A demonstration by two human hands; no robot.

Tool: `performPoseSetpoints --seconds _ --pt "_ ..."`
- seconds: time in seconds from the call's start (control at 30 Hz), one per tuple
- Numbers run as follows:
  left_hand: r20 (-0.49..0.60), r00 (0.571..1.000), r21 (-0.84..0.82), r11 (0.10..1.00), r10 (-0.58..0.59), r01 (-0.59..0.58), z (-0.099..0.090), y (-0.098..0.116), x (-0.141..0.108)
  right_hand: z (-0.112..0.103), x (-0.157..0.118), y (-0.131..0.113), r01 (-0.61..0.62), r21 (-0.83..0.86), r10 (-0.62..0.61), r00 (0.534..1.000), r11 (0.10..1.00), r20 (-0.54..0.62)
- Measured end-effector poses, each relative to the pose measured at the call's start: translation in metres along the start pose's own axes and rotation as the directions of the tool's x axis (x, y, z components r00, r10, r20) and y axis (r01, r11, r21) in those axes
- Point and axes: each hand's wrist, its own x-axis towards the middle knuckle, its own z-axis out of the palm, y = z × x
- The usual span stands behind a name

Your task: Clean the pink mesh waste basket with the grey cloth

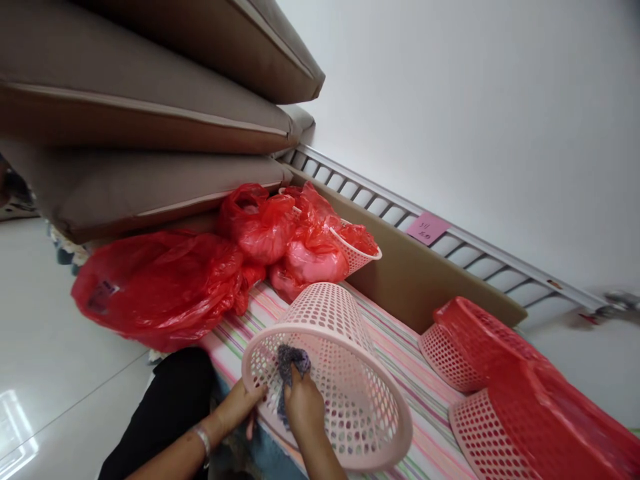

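Observation:
A pale pink perforated plastic basket (325,313) lies tipped on its side, its wide mouth turned toward me. My left hand (245,403) grips the basket's rim at the left, with a bracelet on the wrist. Inside the mouth, my right hand (303,403) holds a dark grey cloth (293,360) against the inner wall. The cloth is bunched at the fingers and hangs down a little. Beneath the basket is a striped cloth (385,313).
Red plastic bags (165,287) lie at the left and back, beside another basket (361,259). To the right, baskets (480,423) are partly covered with red plastic (545,393). Stacked cushions (145,113) rise at the left. A radiator (370,197) with a pink note (429,228) runs along the wall.

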Motion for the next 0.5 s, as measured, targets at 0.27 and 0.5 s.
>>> performPoseSetpoints --seconds 0.27,0.5 --pt "-0.03 0.999 -0.014 1.0 -0.028 0.027 0.002 0.004 -0.002 0.002 0.001 -0.002 -0.004 -0.018 0.003 1.0 1.0 -0.021" --pt "-0.072 0.995 -0.016 0.998 -0.064 0.063 0.002 0.0 0.002 0.001 0.031 0.0 -0.04 -0.046 0.04 0.999 0.998 0.01"
